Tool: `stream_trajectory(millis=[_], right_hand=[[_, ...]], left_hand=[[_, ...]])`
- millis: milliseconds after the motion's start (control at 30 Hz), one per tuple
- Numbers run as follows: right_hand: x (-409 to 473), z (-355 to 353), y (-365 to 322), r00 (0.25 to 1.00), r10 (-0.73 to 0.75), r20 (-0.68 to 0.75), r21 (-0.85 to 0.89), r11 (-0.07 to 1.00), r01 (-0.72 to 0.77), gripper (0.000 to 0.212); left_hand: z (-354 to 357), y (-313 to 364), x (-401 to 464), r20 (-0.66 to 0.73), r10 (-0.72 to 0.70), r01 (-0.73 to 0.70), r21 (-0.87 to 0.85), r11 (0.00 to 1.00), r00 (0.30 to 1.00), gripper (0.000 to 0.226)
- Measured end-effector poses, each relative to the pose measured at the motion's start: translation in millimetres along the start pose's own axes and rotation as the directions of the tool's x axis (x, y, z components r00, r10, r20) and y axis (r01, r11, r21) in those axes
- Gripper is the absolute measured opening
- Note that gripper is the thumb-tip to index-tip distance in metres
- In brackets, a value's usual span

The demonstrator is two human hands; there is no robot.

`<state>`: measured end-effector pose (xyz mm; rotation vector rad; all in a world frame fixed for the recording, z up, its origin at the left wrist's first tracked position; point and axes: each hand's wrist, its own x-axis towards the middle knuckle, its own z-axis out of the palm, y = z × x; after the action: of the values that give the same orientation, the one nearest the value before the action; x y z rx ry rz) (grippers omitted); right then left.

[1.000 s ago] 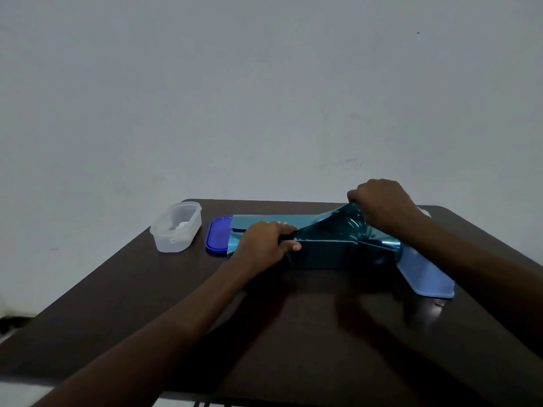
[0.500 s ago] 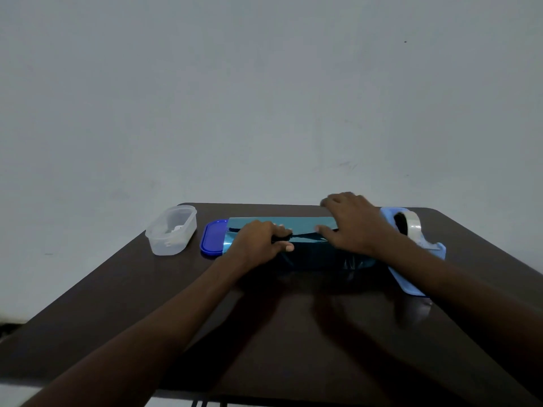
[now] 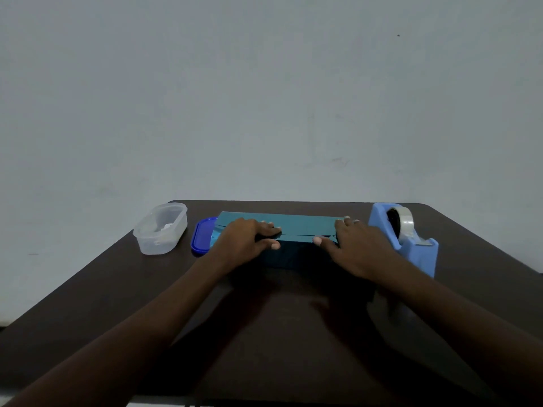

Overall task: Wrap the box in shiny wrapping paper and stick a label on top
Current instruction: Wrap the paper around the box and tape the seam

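Dark brown tabletop [image 3: 264, 333], pale wall behind. The box [image 3: 296, 251], covered in shiny teal wrapping paper [image 3: 293, 223], lies lengthwise at the far centre, toward 12 o'clock from the person. A seam of overlapping paper edges runs along its top near the front edge.

Left hand [image 3: 245, 240] rests on the box's left part, fingers fairly straight and lying flat across the top, thumb pointing to 3 o'clock along the front edge. Right hand [image 3: 357, 243] rests on the right part, fingers stretched over the top, thumb pointing to 9 o'clock at the seam. Both press the paper down; neither curls round anything.

At 9 o'clock of the box: blue lid [image 3: 199, 237], partly under the paper's end. Further that way: clear plastic container [image 3: 160, 229], something pale inside, unclear. At 3 o'clock: light blue tape dispenser [image 3: 411, 245] with a clear tape roll [image 3: 407, 223], just beside the right hand.
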<state>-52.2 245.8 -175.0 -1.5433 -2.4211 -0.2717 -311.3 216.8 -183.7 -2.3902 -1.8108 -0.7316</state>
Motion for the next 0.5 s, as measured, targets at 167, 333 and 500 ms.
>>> stream_trajectory(millis=[167, 333, 500], right_hand=[[26, -16, 4, 0.993, 0.105, -0.049, 0.149, 0.984, -0.096, 0.034], [73, -24, 42, 0.956, 0.289, -0.045, 0.282, 0.922, -0.266, 0.023], [89, -36, 54, 0.965, 0.180, 0.189, 0.333, 0.913, -0.235, 0.029]], left_hand=[[-2, 0, 1, 0.020, -0.006, 0.006, -0.009, 1.000, 1.000, 0.047], [-3, -3, -1, 0.021, -0.016, 0.016, -0.014, 1.000, 1.000, 0.047], [-7, -10, -6, 0.004, -0.033, 0.033, -0.002, 0.999, 0.999, 0.047]])
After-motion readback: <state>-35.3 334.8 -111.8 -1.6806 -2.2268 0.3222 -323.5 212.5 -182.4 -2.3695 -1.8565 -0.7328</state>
